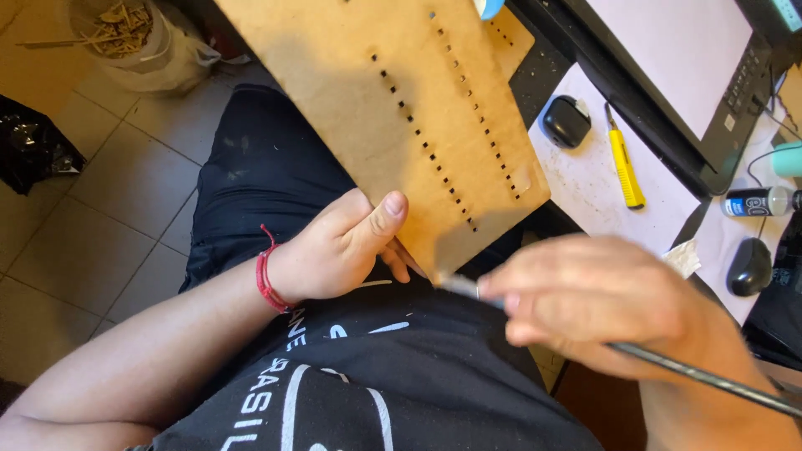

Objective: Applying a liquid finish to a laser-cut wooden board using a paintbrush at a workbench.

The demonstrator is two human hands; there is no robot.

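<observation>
While left hand (338,246) pinches the slotted board (393,100), right hand (585,301) grips a brush (710,380).

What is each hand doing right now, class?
Left hand: closed, holding the board by its lower edge.
Right hand: closed, holding a brush, blurred.

Tan slotted board (393,108), yellow utility knife (625,163), red wrist cord (268,280).

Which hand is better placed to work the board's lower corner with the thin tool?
Probably the right. The right hand already holds the thin tool, with its metal tip at the lower corner of the brown board. The left hand is busy, steadying the board's lower edge with its thumb on top.
</observation>
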